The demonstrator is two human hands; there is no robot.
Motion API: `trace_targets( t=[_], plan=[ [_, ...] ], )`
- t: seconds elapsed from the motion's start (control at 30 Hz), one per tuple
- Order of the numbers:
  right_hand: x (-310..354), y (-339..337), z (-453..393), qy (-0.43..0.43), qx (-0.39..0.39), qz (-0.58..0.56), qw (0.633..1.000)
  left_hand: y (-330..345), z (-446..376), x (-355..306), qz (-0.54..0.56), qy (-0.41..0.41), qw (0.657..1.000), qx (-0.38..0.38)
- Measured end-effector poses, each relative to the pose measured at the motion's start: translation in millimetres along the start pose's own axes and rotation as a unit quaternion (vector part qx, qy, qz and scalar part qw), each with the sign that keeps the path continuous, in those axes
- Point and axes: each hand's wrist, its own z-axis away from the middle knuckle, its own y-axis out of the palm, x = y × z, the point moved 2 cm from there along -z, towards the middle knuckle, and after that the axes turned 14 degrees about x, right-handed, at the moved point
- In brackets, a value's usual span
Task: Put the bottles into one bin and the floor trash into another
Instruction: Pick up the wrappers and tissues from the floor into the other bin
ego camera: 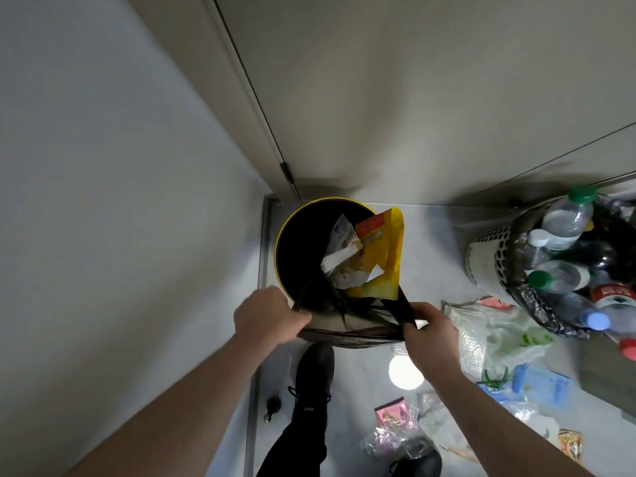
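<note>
A yellow-rimmed round bin (pixel 280 235) stands in the corner, lined with a black trash bag (pixel 347 333). Inside it lie a yellow packet (pixel 385 256) and white paper scraps (pixel 339 249). My left hand (pixel 266 313) grips the bag's near-left edge, and my right hand (pixel 430 328) grips its near-right edge. At the right, a perforated white bin (pixel 488 249) with a black liner is full of plastic bottles (pixel 568 218). Floor trash lies between the bins: clear and white plastic bags (pixel 495 335), a blue packet (pixel 540 380) and a pink wrapper (pixel 394 413).
Walls and a door close in the corner behind the yellow bin. My black shoes (pixel 315 380) stand just behind the bin. A small dark doorstop (pixel 273 406) sits by the left wall. An orange snack wrapper (pixel 569 445) lies at the lower right.
</note>
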Motion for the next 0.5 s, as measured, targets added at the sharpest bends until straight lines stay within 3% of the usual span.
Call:
trace_targets(
  t=[0.1, 0.17, 0.4, 0.5],
  plan=[
    [1, 1, -10, -0.011, 0.014, 0.003, 1.000, -27, -27, -27, 0.040, 0.071, 0.991, -0.105],
    [2, 1, -15, -0.017, 0.016, 0.009, 1.000, -35, -54, -44, 0.081, 0.104, 0.984, -0.123],
    [-7, 0, -32, -0.055, 0.021, 0.009, 0.998, 0, -145, -59, 0.015, 0.052, 0.998, -0.019],
    [-10, -2, -37, -0.087, 0.029, -0.002, 0.996, 17, -163, -55, 0.000, 0.043, 0.999, -0.019]
  ],
)
